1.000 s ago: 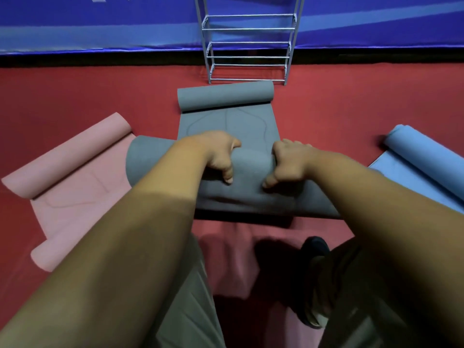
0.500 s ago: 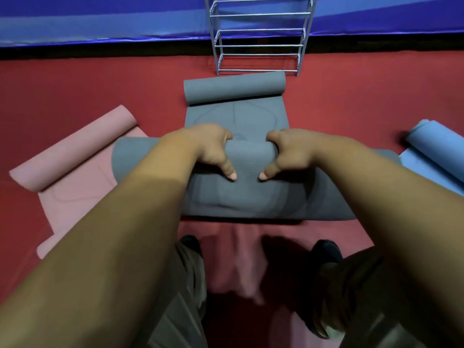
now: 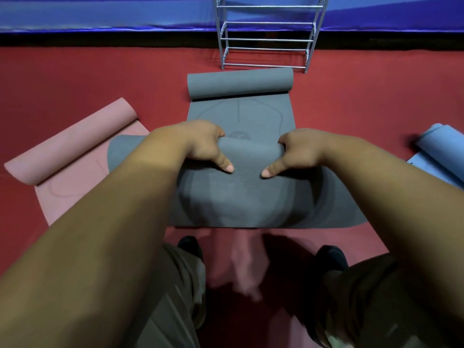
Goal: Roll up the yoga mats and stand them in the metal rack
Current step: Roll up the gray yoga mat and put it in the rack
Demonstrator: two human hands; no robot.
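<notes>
Now, on the red floor (image 3: 75, 79), the grey yoga mat (image 3: 241, 197) shows its near roll further along than a second ago, nearer the metal rack (image 3: 266, 40) beyond its curled far end; the left hand (image 3: 203, 144) and right hand (image 3: 298, 151), now wider apart, grip that roll with fingers curled over it.

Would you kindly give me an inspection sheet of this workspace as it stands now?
Surface: red floor, three mats lying on it.
Job's things: grey mat rolled at both ends, flat between; pink mat and blue mat each partly rolled; metal rack upright beyond the grey mat, visible shelves bare.
Clutter: nothing seen.
Hands: left hand and right hand both grip the grey mat's near roll, thumbs pressed on it.
Cables: nothing seen.
Surroundings: blue wall behind the rack; the person's dark shoes near the mat.
</notes>
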